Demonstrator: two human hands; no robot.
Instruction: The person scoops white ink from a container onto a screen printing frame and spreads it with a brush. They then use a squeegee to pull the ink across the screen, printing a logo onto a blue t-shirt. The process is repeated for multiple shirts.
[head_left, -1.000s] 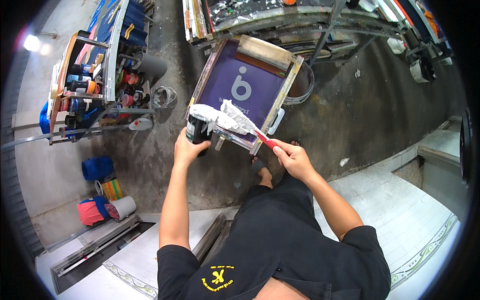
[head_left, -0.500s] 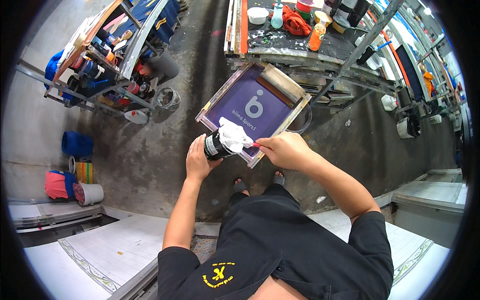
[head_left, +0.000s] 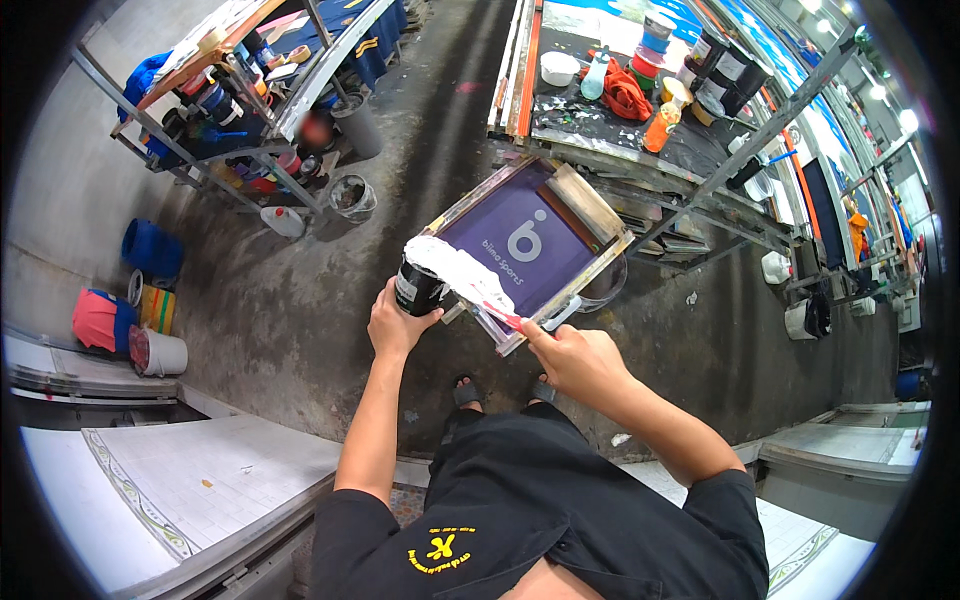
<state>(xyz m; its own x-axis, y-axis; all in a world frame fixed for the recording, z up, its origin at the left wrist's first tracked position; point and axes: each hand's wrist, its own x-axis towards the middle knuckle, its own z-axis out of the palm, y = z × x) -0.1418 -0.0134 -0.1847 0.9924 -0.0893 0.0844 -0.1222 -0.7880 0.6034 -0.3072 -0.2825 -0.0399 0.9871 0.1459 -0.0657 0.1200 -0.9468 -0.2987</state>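
The left hand (head_left: 402,322) has its grip wrapped around the side of a black jar (head_left: 418,290), above the floor (head_left: 330,360) and in front of a framed purple screen (head_left: 480,222). The right hand (head_left: 578,358) has its grip clamped on a red-handled spatula (head_left: 508,319). White paste (head_left: 450,263) heaps over the jar's mouth and out along the tool. To handle this well, brace the jar firmly, keep its mouth beneath the load, move both hands as 1, and scrape excess against the rim; a heavy clump could slide off.
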